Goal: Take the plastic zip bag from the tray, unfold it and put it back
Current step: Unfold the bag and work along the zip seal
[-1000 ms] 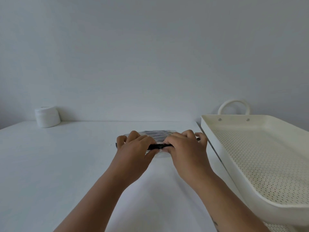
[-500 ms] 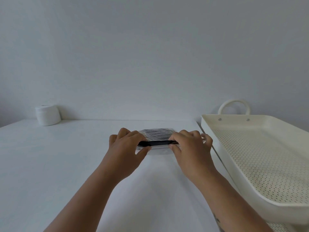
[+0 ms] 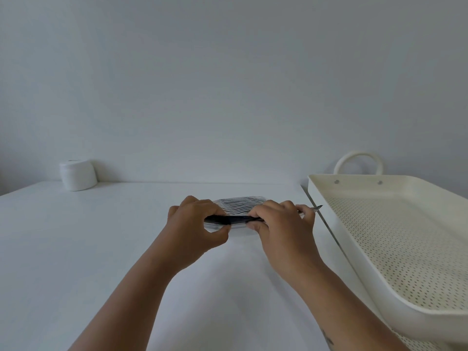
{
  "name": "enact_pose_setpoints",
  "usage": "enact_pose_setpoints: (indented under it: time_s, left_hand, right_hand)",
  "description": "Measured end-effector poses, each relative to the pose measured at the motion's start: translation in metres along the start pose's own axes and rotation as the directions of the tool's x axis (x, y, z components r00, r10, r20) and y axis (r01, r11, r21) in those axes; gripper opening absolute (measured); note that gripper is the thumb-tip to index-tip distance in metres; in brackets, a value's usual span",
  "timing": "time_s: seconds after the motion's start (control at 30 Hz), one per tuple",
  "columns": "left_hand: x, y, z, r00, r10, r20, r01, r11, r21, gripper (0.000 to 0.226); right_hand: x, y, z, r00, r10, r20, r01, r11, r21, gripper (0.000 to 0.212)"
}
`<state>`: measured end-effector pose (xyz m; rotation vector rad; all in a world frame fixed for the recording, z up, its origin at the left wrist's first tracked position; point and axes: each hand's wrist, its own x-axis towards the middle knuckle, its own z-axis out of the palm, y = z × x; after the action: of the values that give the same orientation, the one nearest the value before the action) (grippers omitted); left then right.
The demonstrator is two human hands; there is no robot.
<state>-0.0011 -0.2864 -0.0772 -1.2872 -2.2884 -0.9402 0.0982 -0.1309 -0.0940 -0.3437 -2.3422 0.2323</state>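
**Bag out of the tray, unfolding under way, return not yet made**

Plastic zip bag (image 3: 239, 207) lies on the white table (image 3: 101, 249), toward the far edge and just beside the tray's near-left wall; it is out of the tray, so the first step reads as done; striped panel shows between the two hands, a dark strip along its near edge, one dark corner poking out past the right hand toward the tray.

Left hand (image 3: 196, 224) closed on the bag's left end, thumb under and fingers curled over; right hand (image 3: 281, 224) pinching the right end the same way, fingers draped across the top; both press the bag low against the table.

Bag looks bunched and only partly spread; I judge the unfolding mid-way, not finished; how many folds remain I cannot tell.

Tray (image 3: 326, 219), cream and perforated, sits at the table's right edge with nothing visible in it; putting the bag back is all still to do.

White jar (image 3: 78, 174) at the far left corner, well apart, uninvolved.
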Motion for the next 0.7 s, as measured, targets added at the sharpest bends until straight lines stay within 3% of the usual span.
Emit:
enact_pose_setpoints:
  time_s: [0.43, 0.6, 0.7]
  left_hand:
    - [-0.0011, -0.0031, -0.0021, 0.997, -0.077, 0.013, 0.078, 0.982, -0.173, 0.007]
    - [-0.0012, -0.0025, 0.0007, 0.997, -0.044, 0.057, 0.053, 0.986, -0.161, 0.007]
    - [-0.0013, -0.0014, 0.0019, 0.997, -0.042, 0.058, 0.051, 0.984, -0.172, 0.007]
  right_hand:
    - [0.0001, 0.0029, -0.0024, 0.999, 0.031, -0.012, -0.031, 0.999, 0.014, 0.008]
    - [-0.0029, -0.0006, -0.0004, 0.996, -0.007, 0.088, 0.004, 0.999, 0.037, 0.023]
    - [-0.0013, -0.0038, 0.0001, 0.997, -0.056, 0.052, 0.052, 0.995, 0.081, 0.009]
